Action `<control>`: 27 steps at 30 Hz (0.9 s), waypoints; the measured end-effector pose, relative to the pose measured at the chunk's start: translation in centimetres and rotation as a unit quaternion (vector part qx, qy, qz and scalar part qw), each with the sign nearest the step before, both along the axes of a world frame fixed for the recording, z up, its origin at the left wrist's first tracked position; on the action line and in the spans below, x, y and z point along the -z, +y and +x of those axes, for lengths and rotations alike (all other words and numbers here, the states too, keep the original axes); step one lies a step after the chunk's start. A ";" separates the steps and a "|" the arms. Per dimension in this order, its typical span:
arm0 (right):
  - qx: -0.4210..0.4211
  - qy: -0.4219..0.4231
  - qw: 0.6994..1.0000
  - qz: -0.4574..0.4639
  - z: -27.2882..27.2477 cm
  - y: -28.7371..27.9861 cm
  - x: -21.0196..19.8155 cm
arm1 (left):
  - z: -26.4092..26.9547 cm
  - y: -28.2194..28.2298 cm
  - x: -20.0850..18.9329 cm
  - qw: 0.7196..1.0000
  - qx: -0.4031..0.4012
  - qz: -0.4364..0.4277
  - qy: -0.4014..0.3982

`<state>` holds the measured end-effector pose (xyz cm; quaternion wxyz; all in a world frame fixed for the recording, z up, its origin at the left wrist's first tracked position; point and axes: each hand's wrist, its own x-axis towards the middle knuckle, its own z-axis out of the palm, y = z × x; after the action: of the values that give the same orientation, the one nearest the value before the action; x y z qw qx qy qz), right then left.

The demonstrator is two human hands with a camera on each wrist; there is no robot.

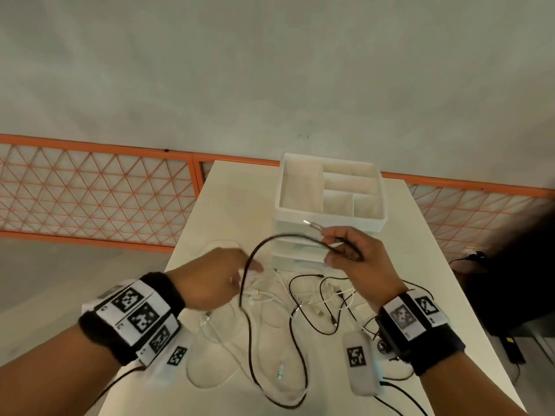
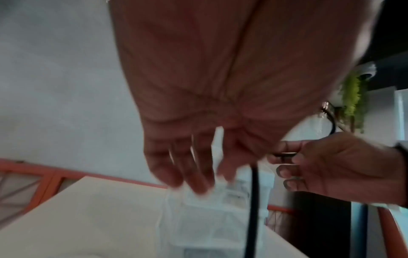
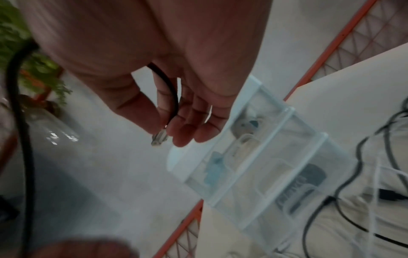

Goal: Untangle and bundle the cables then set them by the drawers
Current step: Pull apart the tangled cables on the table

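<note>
Your right hand (image 1: 350,253) pinches the black cable (image 1: 249,310) near its plug, in front of the drawers (image 1: 303,250); the rest trails into the tangle on the table (image 1: 228,187). Your left hand (image 1: 216,277) hangs relaxed, fingers down on the white cables (image 1: 264,292), though it's blurry. The top tray (image 1: 330,187) has bare compartments, and the clear drawers hold blurry small stuff.

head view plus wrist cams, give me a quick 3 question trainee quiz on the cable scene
1. True or false: the right hand pinches the black cable near its metal plug.
2. Where does the drawer unit stand? A) on the floor B) on the white table, beyond the cables C) in the left hand
3. Fill in: besides black cables, the tangle holds ____ cables.

Key: 1 true; 2 B; 3 white
</note>
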<state>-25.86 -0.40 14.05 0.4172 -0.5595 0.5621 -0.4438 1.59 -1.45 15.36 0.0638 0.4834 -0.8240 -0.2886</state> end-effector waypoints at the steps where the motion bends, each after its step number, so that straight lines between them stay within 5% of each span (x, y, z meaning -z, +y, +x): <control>1: -0.022 -0.014 1.000 -0.013 0.3 0.1 -0.6 | -0.3 -0.4 -0.7 0.998 -0.053 -0.031 0.027; 3: -0.064 -0.046 0.996 -0.030 1.2 0.3 -1.6 | -1.5 -1.2 -2.2 0.975 -0.147 -0.106 0.130; 5: -0.102 -0.051 0.992 -0.046 2.3 0.6 -2.3 | -3.3 -1.6 -3.1 0.972 -0.097 -0.138 0.163; 8: -0.107 -0.108 0.986 -0.072 3.5 0.4 -2.7 | -5.8 -1.6 -2.7 0.984 0.012 -0.145 0.104; 12: -0.102 -0.266 0.959 0.000 3.9 0.1 -2.7 | -6.9 -1.9 -3.1 0.988 -0.029 -0.149 0.037; 16: -0.042 -0.174 0.984 -0.024 5.1 0.0 -1.9 | -7.0 -1.9 -4.2 0.992 -0.024 -0.121 0.003; 19: 0.020 -0.104 0.994 0.000 4.6 -0.4 0.7 | -5.8 -2.6 -6.2 0.981 -0.123 -0.124 0.086; 21: 0.042 0.009 0.998 0.042 3.3 -0.2 3.9 | -4.5 -3.2 -7.6 0.949 -0.223 -0.102 0.198; 23: 0.066 0.120 0.984 0.110 1.8 0.1 7.5 | -3.2 -3.7 -8.9 0.881 -0.317 -0.067 0.344; 25: 0.056 0.257 0.946 0.187 0.4 0.9 10.3 | -2.0 -3.7 -9.8 0.811 -0.378 -0.060 0.442; 27: 0.042 0.310 0.917 0.247 -0.5 1.3 11.1 | -0.9 -3.3 -9.6 0.780 -0.399 -0.061 0.478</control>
<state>-26.38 0.89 2.92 0.3278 -0.5237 0.7782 -0.1121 0.67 -4.74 24.92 0.5882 0.5643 -0.4373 -0.3799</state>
